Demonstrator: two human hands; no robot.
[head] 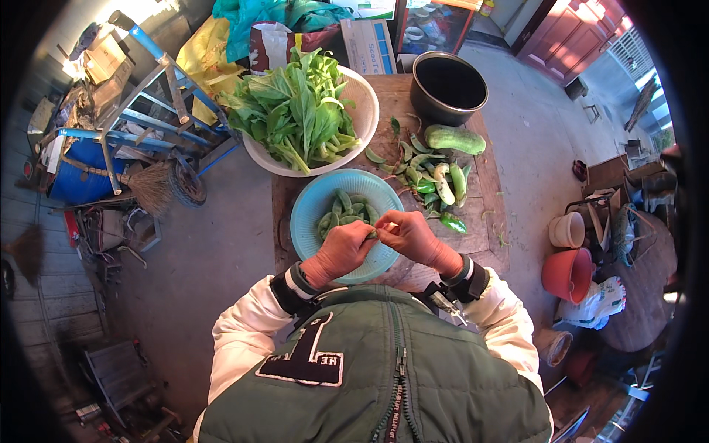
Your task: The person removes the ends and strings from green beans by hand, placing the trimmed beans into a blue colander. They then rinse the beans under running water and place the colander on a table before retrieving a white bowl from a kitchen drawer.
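Over the right side of a light-blue plastic basket, my left hand holds a green bean pod, mostly hidden by the fingers. My right hand pinches the pod's other end, its fingertips almost meeting those of the left. Several flat green bean pods lie in the basket beneath. To the right on the wooden table is a pile of loose bean pods. Among and beside it lie a green pepper and a pale, slightly curved vegetable.
A white basket heaped with leafy greens stands at the back left. A dark round pot and a thick green gourd or cucumber are at the back right. A cardboard box stands behind the table; left is a blue metal frame.
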